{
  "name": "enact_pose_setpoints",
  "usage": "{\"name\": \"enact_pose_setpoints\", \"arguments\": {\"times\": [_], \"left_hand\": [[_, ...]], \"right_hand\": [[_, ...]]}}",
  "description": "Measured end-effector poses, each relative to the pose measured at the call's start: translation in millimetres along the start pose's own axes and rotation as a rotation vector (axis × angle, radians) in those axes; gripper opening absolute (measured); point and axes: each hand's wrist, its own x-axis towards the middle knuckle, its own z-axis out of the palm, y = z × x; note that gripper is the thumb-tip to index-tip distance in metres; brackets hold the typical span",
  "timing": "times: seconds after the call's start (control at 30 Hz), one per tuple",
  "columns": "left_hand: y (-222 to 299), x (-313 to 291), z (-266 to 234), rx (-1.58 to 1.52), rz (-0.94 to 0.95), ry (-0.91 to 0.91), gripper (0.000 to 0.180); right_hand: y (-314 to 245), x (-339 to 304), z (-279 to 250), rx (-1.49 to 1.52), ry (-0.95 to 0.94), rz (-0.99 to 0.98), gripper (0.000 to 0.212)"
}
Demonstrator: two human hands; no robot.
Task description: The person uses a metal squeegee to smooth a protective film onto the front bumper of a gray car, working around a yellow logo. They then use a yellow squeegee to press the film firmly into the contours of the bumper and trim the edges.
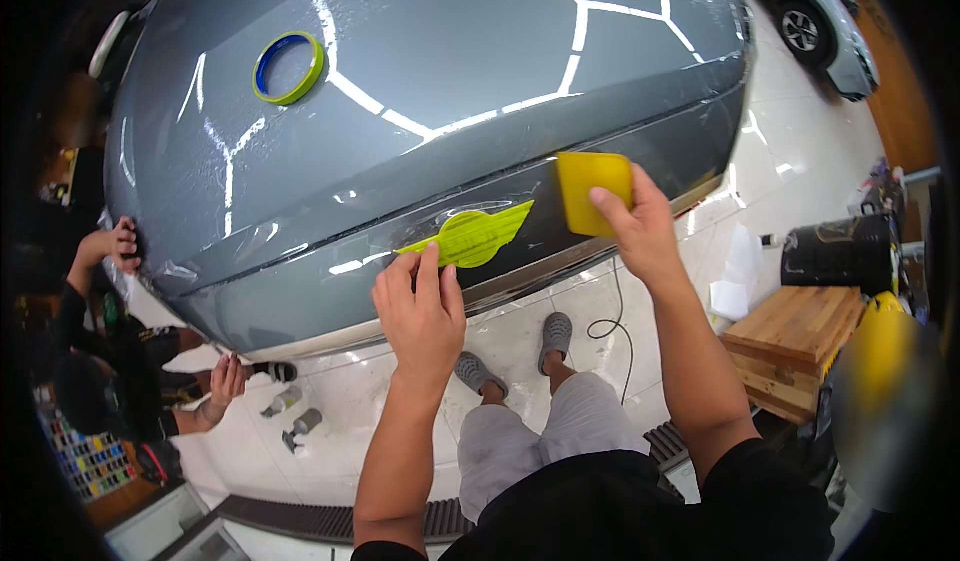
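Observation:
My right hand (pixel 648 223) grips a yellow squeegee card (pixel 594 186), held just over the front edge of a grey car hood (pixel 400 46). To its left, lime-green masking tape (pixel 474 237) covers a winged emblem shape on the car's nose. Fingertips of my left hand (pixel 420 306) rest on the lower left part of that tape, the fingers extended and a little apart. Clear film, wrinkled near the emblem, lies over the wet bodywork. A green tape roll with a blue core (pixel 288 68) sits farther up on the hood.
At the left, another person (pixel 110 381) crouches with both hands by the car's corner. Spray bottles (pixel 303 426) stand on the tiled floor. A thin cable (pixel 622 331) curls near my feet. Right of me are a wooden box (pixel 790 346) and a black bin (pixel 838 254); a white car (pixel 825 36) is beyond.

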Motion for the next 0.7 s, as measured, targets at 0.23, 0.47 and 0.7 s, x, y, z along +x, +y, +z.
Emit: {"name": "enact_pose_setpoints", "arguments": {"times": [0.23, 0.47, 0.7], "left_hand": [[56, 6, 29, 0.083, 0.042, -0.050, 0.031], [64, 21, 39, 0.228, 0.085, -0.055, 0.024], [70, 23, 40, 0.305, 0.109, -0.069, 0.023]], "right_hand": [[40, -29, -60, 0.245, -0.124, 0.258, 0.034], [71, -50, -85, 0.328, -0.282, 0.423, 0.039], [84, -47, -90, 0.324, -0.344, 0.409, 0.038]]}}
